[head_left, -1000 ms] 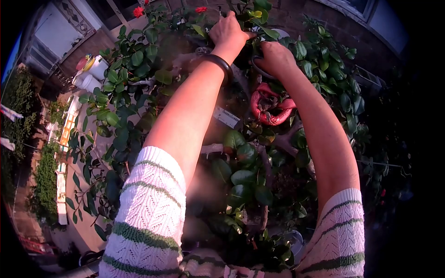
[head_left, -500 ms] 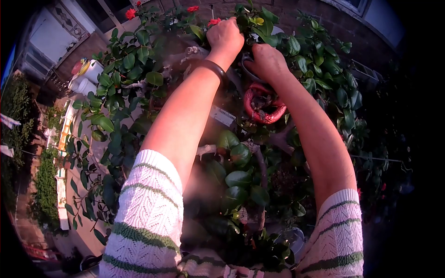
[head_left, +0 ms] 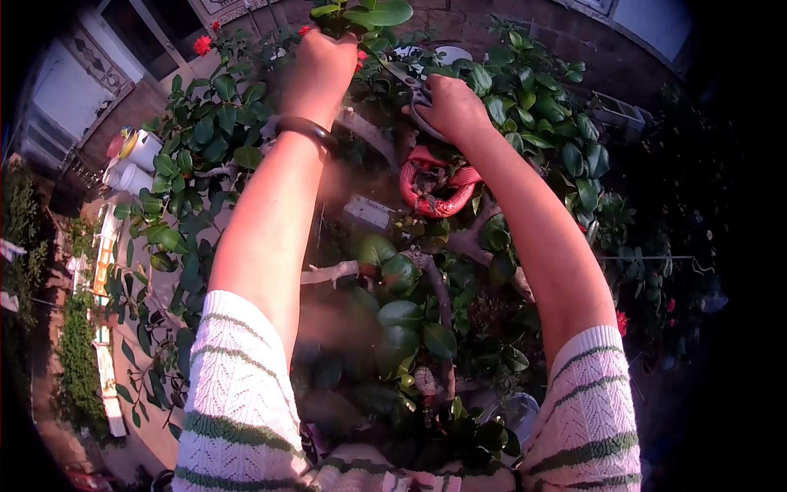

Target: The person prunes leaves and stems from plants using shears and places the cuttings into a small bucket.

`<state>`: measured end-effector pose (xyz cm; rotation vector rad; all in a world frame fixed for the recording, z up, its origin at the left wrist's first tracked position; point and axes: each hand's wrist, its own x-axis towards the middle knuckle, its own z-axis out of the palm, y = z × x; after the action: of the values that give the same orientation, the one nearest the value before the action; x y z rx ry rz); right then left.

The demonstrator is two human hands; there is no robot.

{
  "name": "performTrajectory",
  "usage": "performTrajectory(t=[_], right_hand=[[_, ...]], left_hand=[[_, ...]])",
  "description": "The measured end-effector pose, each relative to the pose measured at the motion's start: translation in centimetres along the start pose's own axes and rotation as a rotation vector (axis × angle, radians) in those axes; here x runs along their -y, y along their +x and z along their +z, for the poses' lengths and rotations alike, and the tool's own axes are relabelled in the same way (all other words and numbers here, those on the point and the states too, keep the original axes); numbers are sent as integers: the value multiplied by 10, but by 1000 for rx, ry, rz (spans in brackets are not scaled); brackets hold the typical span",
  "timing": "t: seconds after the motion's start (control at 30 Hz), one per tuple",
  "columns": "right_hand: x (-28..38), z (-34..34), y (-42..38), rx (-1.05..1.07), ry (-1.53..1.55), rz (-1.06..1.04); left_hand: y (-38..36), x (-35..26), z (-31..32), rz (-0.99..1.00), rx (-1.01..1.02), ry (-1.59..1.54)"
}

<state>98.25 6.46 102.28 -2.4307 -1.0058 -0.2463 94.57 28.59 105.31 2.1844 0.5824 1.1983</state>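
Observation:
My left hand (head_left: 318,70), with a dark bangle at the wrist, is closed around a leafy sprig (head_left: 379,13) at the top of the head view. Its broad green leaves stick out above the fingers. To the right, my right hand (head_left: 456,107) grips grey pruning scissors (head_left: 420,97), whose blades point up and left toward the sprig. Whether the blades touch its stem is hard to make out. Below the scissors, a red wrapped ring (head_left: 441,203) hangs among the branches of the shrub (head_left: 399,316).
Thick bare branches (head_left: 329,273) cross the shrub, and a pale label (head_left: 366,211) sits among them. White buckets (head_left: 131,176) stand at the left. Red flowers (head_left: 202,45) show near the top. A brick wall (head_left: 525,33) runs behind.
My left hand has moved left and up in view, and the leafy sprig now shows above it. The scissors' blades, hidden before, have come into sight beside my right hand.

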Motion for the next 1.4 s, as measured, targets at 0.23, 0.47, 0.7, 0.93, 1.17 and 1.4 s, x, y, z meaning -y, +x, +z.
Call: performTrajectory(t=[0.23, 0.47, 0.7, 0.93, 1.17, 1.4], right_hand=[[-43, -92, -51, -161, -22, 118], [-76, -141, -113, 12, -339, 323], [-95, -112, -85, 34, -431, 336], [-77, -123, -85, 30, -449, 362], [-92, -114, -94, 12, -406, 335], [-99, -90, -67, 25, -391, 364]], left_hand=[[43, -5, -90, -120, -213, -764], [9, -23, -145, -41, -22, -889], [-61, -64, -149, -310, 128, -866], [-104, -57, -165, -311, 163, -952], [-132, -46, -201, -511, 73, -887], [-124, -65, -145, -341, 367, -940]])
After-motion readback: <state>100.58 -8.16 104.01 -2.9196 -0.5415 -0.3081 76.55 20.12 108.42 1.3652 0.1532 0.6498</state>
